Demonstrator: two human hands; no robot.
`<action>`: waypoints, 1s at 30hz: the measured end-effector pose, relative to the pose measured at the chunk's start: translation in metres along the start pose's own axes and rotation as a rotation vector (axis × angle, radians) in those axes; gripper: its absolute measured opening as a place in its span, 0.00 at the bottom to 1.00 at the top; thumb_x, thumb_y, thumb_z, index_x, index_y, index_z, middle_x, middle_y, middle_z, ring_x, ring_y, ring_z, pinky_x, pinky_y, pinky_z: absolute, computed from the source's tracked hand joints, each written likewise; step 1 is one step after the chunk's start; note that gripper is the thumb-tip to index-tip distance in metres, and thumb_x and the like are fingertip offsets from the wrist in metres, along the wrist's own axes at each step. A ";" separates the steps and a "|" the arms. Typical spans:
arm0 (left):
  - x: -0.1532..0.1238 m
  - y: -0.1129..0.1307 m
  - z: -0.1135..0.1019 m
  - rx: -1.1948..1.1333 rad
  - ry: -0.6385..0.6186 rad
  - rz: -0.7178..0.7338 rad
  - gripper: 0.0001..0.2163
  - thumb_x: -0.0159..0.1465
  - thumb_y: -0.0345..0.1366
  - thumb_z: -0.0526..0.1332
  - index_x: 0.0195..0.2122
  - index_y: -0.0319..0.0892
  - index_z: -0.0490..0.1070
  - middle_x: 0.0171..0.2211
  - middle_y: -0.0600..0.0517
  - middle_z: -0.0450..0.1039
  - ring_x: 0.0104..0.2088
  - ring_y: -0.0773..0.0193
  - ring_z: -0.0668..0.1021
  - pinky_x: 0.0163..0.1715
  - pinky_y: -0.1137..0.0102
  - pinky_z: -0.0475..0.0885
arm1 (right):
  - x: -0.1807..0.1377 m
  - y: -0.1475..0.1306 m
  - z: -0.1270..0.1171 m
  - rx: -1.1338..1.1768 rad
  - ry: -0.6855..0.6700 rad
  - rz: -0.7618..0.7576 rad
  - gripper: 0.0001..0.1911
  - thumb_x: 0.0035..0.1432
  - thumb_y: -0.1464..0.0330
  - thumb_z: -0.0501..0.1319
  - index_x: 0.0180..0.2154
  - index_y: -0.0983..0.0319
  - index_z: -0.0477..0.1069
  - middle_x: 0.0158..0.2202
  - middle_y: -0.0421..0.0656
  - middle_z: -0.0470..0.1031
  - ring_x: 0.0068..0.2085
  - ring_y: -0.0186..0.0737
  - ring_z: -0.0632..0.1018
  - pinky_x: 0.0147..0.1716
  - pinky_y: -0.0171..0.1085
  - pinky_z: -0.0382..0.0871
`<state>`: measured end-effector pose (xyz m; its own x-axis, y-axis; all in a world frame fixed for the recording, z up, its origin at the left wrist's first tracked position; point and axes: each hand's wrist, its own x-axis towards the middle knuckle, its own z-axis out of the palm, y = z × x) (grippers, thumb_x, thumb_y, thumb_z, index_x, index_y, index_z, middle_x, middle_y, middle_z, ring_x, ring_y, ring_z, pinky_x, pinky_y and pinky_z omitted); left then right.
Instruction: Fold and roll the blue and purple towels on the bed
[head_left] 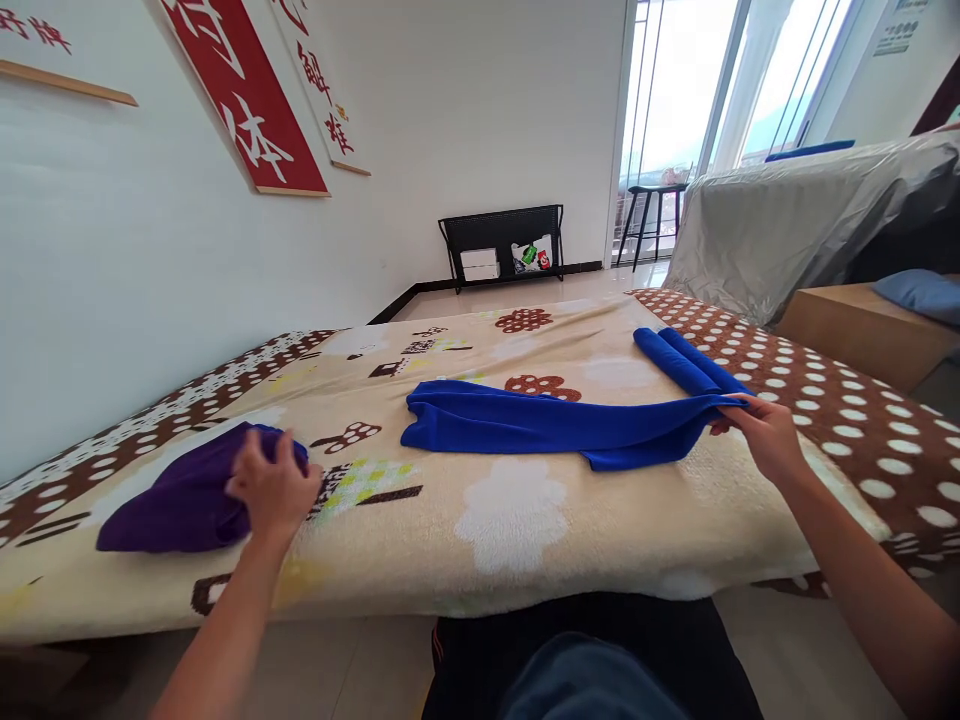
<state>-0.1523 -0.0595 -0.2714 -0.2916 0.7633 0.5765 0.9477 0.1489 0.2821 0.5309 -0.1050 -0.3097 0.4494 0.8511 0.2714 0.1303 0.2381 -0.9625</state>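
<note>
A: Where is the blue garment [525, 422] lying?
B: It is stretching lengthwise across the middle of the frame, its left end resting flat and its right end rising into the right hand [761, 430].
A: How is that hand holding it?
B: Thumb and fingers are closing together on the fabric, pinching its end at right of centre.
A: What is lying just beyond?
B: Two blue cloth rolls [671, 362] are lying side by side, slanting toward that pinched end.
A: And the left hand [276, 490]?
B: It is bending its fingers over the right end of a purple cloth bundle [176, 490], lower left. It is blurring, so I cannot tell whether it is gripping. Some blue fabric is showing behind the fingers.
A: What is lying underneath?
B: A cream fleece blanket [585, 540] is spreading across the frame, showing clouds and mushrooms, with a brown polka-dot border [847, 400] running along both sides.
A: Farther out?
B: A red calligraphy scroll [240, 100] is hanging upper left, a black rack [502, 222] is standing top centre, and plastic sheeting [795, 200] is draping over furniture, upper right.
</note>
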 end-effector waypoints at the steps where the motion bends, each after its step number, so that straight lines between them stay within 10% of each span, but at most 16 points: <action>1: -0.003 0.004 0.012 0.017 -0.062 0.081 0.21 0.64 0.35 0.62 0.59 0.45 0.67 0.62 0.43 0.64 0.60 0.46 0.69 0.57 0.49 0.66 | -0.001 -0.002 0.000 -0.002 -0.012 0.006 0.17 0.46 0.58 0.70 0.35 0.62 0.76 0.23 0.42 0.76 0.24 0.42 0.77 0.30 0.41 0.71; 6: -0.013 0.046 0.074 -0.017 -0.424 0.388 0.28 0.60 0.32 0.57 0.64 0.49 0.64 0.68 0.47 0.58 0.66 0.48 0.62 0.62 0.53 0.57 | -0.005 -0.016 -0.009 -0.038 -0.054 -0.004 0.18 0.48 0.56 0.69 0.38 0.59 0.76 0.21 0.41 0.75 0.23 0.42 0.76 0.29 0.42 0.71; 13: -0.002 0.062 0.097 -0.160 -0.420 0.262 0.18 0.61 0.34 0.55 0.51 0.45 0.74 0.57 0.44 0.72 0.59 0.49 0.70 0.58 0.53 0.60 | -0.013 -0.036 -0.015 0.016 -0.043 -0.059 0.18 0.47 0.54 0.70 0.38 0.57 0.76 0.18 0.39 0.71 0.21 0.42 0.73 0.27 0.43 0.70; 22: 0.017 0.046 0.075 -0.605 -0.160 -0.083 0.11 0.61 0.44 0.54 0.37 0.43 0.68 0.33 0.50 0.74 0.33 0.59 0.79 0.36 0.66 0.73 | -0.011 -0.037 -0.014 0.095 0.074 -0.066 0.21 0.38 0.59 0.75 0.35 0.57 0.75 0.20 0.40 0.73 0.21 0.41 0.74 0.23 0.41 0.68; 30: 0.034 0.052 0.004 -1.136 0.062 -0.375 0.14 0.58 0.45 0.56 0.42 0.47 0.59 0.32 0.55 0.70 0.25 0.63 0.80 0.22 0.72 0.70 | -0.017 -0.053 -0.011 0.093 0.106 -0.116 0.21 0.38 0.59 0.75 0.34 0.57 0.73 0.18 0.40 0.71 0.19 0.41 0.72 0.20 0.40 0.65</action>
<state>-0.1124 -0.0234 -0.2397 -0.5607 0.7547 0.3408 0.1554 -0.3083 0.9385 0.5267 -0.1372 -0.2628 0.5277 0.7623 0.3747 0.1064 0.3783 -0.9195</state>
